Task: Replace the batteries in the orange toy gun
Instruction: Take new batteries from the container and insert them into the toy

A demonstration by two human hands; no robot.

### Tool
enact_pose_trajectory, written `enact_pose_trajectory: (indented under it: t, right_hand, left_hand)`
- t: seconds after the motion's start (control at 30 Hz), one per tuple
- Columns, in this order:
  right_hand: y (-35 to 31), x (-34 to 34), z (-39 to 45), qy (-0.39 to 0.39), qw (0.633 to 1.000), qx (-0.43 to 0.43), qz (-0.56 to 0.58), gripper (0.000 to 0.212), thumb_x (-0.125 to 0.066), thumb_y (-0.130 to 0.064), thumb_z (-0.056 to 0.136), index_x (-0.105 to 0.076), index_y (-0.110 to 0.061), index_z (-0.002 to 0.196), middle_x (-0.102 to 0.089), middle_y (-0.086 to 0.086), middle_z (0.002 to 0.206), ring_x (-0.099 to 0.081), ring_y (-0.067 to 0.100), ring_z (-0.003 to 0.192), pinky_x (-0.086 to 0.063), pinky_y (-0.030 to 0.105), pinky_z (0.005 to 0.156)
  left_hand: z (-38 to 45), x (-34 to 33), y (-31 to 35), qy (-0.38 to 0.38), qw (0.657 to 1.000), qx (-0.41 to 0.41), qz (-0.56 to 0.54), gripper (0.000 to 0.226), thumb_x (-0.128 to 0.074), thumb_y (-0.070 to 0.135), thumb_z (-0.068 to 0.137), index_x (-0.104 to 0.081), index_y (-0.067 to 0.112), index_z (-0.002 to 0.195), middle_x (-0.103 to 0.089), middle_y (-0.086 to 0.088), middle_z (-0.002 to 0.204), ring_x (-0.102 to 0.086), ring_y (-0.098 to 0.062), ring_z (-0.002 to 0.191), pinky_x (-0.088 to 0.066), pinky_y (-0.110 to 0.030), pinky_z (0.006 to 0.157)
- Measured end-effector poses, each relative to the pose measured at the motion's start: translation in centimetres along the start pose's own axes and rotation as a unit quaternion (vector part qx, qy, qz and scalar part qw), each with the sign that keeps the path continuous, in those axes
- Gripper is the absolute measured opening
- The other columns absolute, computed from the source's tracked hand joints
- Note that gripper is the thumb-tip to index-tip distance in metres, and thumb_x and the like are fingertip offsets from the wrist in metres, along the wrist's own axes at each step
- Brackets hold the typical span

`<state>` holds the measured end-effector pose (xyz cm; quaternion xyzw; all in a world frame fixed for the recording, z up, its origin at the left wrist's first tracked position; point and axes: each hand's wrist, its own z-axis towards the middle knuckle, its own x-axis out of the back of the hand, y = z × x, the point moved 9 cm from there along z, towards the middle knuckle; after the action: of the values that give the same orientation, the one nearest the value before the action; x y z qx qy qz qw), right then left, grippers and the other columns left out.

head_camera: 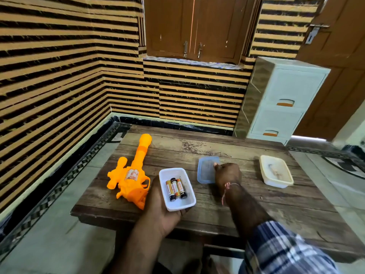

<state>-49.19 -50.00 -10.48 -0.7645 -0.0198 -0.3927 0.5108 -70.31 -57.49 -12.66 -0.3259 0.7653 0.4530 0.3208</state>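
Note:
The orange toy gun (pixel 131 173) lies on the left part of the wooden table (pixel 246 204), barrel pointing away from me. My left hand (pixel 158 212) holds a small white container (pixel 182 203) from below; three batteries (pixel 176 188) lie inside it. My right hand (pixel 227 175) rests on a translucent blue lid (pixel 206 171) lying flat on the table, thumb and fingers pinching its right edge.
A second, cream-coloured container (pixel 284 181) with a small object inside stands at the table's right. A white plastic drawer unit (pixel 280 99) stands behind the table against the striped wall. Tiled floor surrounds the table.

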Motion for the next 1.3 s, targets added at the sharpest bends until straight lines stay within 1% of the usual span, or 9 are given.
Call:
enact_pose_trajectory:
  t: [0.2,0.37,0.53,0.63,0.83,0.93,1.03,1.2,1.3]
  right_hand:
    - [-0.8,-2.9,2.8,-0.012,1.0,-0.013,-0.018,0.035,-0.072,-0.033,0.086,-0.069,-0.003,0.103,-0.07,0.016,0.106,-0.064,0.028,0.081,-0.049,0.026,0.063]
    - [-1.7,-2.3,3.5,0.006,0.996,0.048,-0.079,0.043,-0.069,-0.043,0.085,-0.069,-0.004,0.103,-0.068,0.018,0.108,-0.065,0.035,0.096,-0.049,0.03,0.076]
    - [-3.7,2.0,-2.2,0.027,0.986,0.156,0.046,0.048,-0.058,-0.039,0.093,-0.056,-0.007,0.058,-0.056,0.002,0.054,-0.05,0.021,0.054,-0.033,0.025,0.053]
    - [-4.2,3.9,-8.1,0.013,0.975,0.216,0.058,0.044,-0.059,-0.031,0.092,-0.051,-0.015,0.052,-0.044,-0.008,0.044,-0.038,0.009,0.043,-0.032,0.024,0.046]
    - [-4.5,4.4,-15.3,-0.027,0.949,0.314,-0.014,0.017,-0.06,-0.016,0.084,-0.067,-0.015,0.069,-0.068,-0.001,0.068,-0.061,0.013,0.064,-0.047,0.029,0.061]
    - [-3.6,5.3,-16.3,-0.014,0.954,0.299,0.002,0.014,-0.057,-0.008,0.082,-0.072,-0.007,0.08,-0.072,0.006,0.08,-0.065,0.022,0.077,-0.052,0.037,0.071]
    - [-2.7,5.8,-16.7,-0.01,0.962,0.271,0.012,0.024,-0.054,-0.007,0.086,-0.074,-0.013,0.097,-0.074,0.004,0.096,-0.067,0.018,0.089,-0.051,0.027,0.076]
    - [-3.1,4.4,-18.1,-0.058,0.947,0.292,-0.12,0.018,-0.046,-0.016,0.091,-0.056,-0.016,0.076,-0.068,0.013,0.097,-0.062,0.03,0.094,-0.029,0.029,0.063]
    - [-3.6,3.5,-18.3,-0.073,0.933,0.303,-0.179,0.022,-0.045,-0.023,0.095,-0.062,-0.01,0.101,-0.067,0.012,0.109,-0.061,0.028,0.103,-0.04,0.033,0.075]
  left_hand:
    - [1.4,0.1,0.7,-0.009,1.0,0.004,0.008,0.037,-0.052,0.036,0.095,-0.076,0.008,0.089,-0.069,-0.016,0.091,-0.063,-0.031,0.082,-0.06,-0.04,0.06]
    - [2.3,-0.5,0.0,-0.006,1.0,0.006,0.026,0.04,-0.05,0.039,0.096,-0.076,0.01,0.086,-0.07,-0.013,0.088,-0.064,-0.028,0.079,-0.059,-0.039,0.062]
    - [2.1,-1.2,-0.8,-0.006,0.998,-0.005,0.059,0.039,-0.049,0.042,0.096,-0.073,0.012,0.087,-0.07,-0.009,0.079,-0.066,-0.023,0.068,-0.055,-0.038,0.067]
    - [1.8,-1.5,-2.2,0.007,0.996,0.01,0.092,0.04,-0.043,0.04,0.098,-0.067,0.008,0.09,-0.066,-0.013,0.083,-0.066,-0.024,0.066,-0.055,-0.035,0.066]
    - [0.2,-2.1,-4.7,-0.025,0.995,0.044,0.083,0.042,-0.043,0.042,0.096,-0.068,0.008,0.101,-0.066,-0.019,0.096,-0.066,-0.032,0.089,-0.053,-0.038,0.076]
    - [-1.1,-2.2,-5.2,-0.014,0.996,0.034,0.078,0.04,-0.04,0.041,0.098,-0.064,0.01,0.091,-0.063,-0.016,0.085,-0.063,-0.029,0.084,-0.049,-0.038,0.078]
    - [-1.7,-1.7,-5.1,0.039,0.996,0.033,0.073,0.044,-0.04,0.047,0.098,-0.061,0.008,0.097,-0.064,-0.018,0.085,-0.066,-0.03,0.076,-0.055,-0.035,0.068]
    - [-3.5,-2.3,-5.9,0.034,0.995,0.067,0.07,0.048,-0.044,0.052,0.095,-0.061,0.012,0.075,-0.063,-0.013,0.067,-0.063,-0.026,0.065,-0.047,-0.033,0.07]
    - [-4.2,-2.8,-6.1,0.013,0.992,0.068,0.101,0.044,-0.043,0.047,0.097,-0.055,0.015,0.07,-0.058,-0.009,0.062,-0.062,-0.021,0.057,-0.043,-0.03,0.065]
